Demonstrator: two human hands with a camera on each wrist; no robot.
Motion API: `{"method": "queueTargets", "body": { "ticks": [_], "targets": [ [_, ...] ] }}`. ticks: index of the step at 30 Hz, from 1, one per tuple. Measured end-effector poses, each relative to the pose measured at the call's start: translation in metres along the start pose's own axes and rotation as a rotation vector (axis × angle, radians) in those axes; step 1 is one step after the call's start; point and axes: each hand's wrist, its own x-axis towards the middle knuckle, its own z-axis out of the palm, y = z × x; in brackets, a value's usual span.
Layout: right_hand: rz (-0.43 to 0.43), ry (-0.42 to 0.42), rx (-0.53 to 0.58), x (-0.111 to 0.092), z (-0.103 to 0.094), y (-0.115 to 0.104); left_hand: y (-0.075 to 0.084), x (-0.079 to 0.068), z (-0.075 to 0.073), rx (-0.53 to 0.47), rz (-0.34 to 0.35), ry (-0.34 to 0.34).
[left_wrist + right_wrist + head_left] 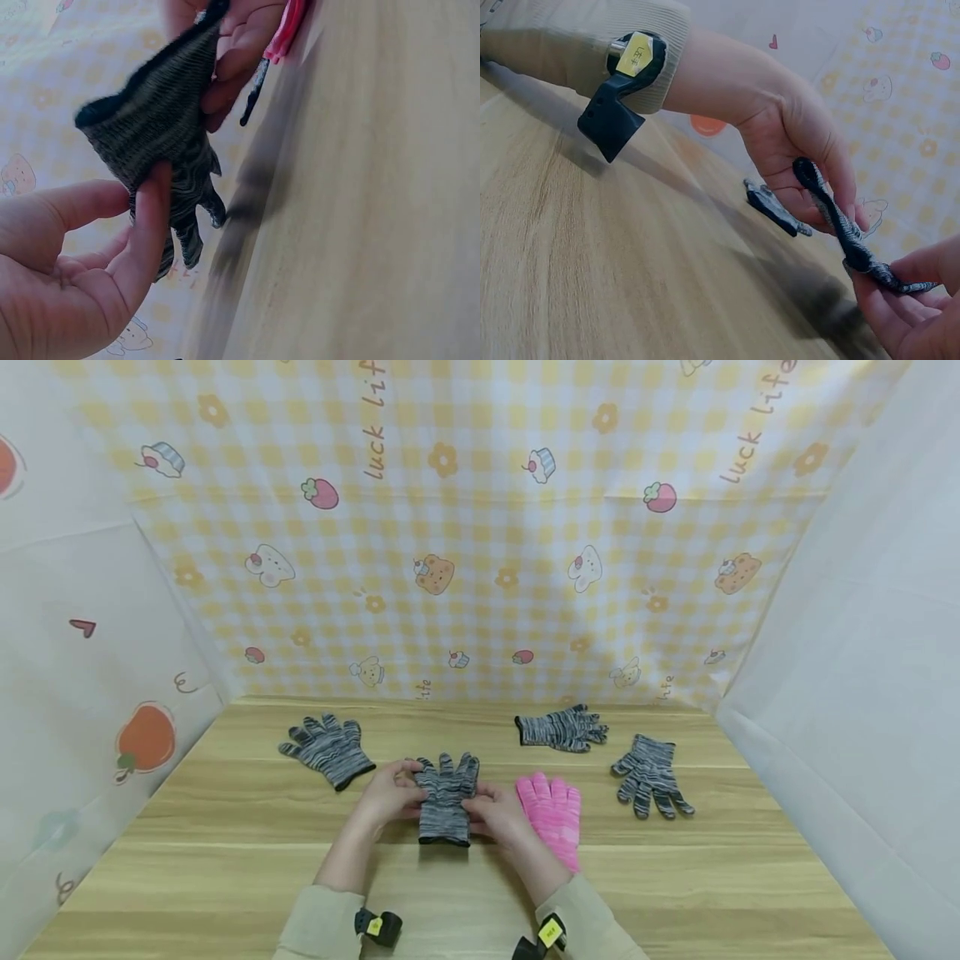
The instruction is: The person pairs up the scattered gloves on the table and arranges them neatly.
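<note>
Held glove (447, 803): grey-and-black marbled knit, dark cuff edge; raised just above the table (675, 885), cuff toward the near side, fingers toward the far side, its shadow on the wood.
Left hand (392, 791): narrow, pinching the left edge of the held glove between thumb and fingers.
Right hand (501, 814): narrow, pinching the right edge of the same glove between thumb and fingers.
Pink glove (553, 814): on the table, just right of the right hand, fingers toward the far side.
Left grey glove (330, 750): on the table, left of and farther than the held glove; fingers far and left, cuff near and right.
Far grey glove (555, 731): sideways near the far edge, beyond the pink glove; cuff left, fingers right.
Right grey glove (651, 772): right of the pink glove; cuff far, fingers spread toward the near side.
Sleeves (322, 918): beige; black devices (388, 930) with yellow labels at both wrists.
Backdrop (480, 527): yellow-and-white checked cloth, flowers and strawberries printed on it, behind the table's far edge.
</note>
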Motion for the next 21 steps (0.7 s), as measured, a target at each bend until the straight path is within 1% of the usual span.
{"method": "queueTargets", "body": {
  "ticks": [4, 7, 16, 21],
  "targets": [
    [-0.008, 0.055, -0.009, -0.002, -0.001, -0.005, 0.002, -0.001, 0.001, -0.022, 0.021, -0.008],
    [-0.016, 0.079, -0.02, -0.003, -0.002, -0.008, 0.005, -0.003, 0.002, -0.03, 0.034, -0.005],
    [-0.043, 0.099, -0.041, -0.009, -0.003, -0.018, 0.006, -0.006, 0.007, 0.001, 0.071, 0.032],
    [-0.062, 0.093, -0.047, -0.01, -0.003, -0.021, 0.004, -0.007, 0.008, 0.023, 0.084, 0.033]
  ]
}}
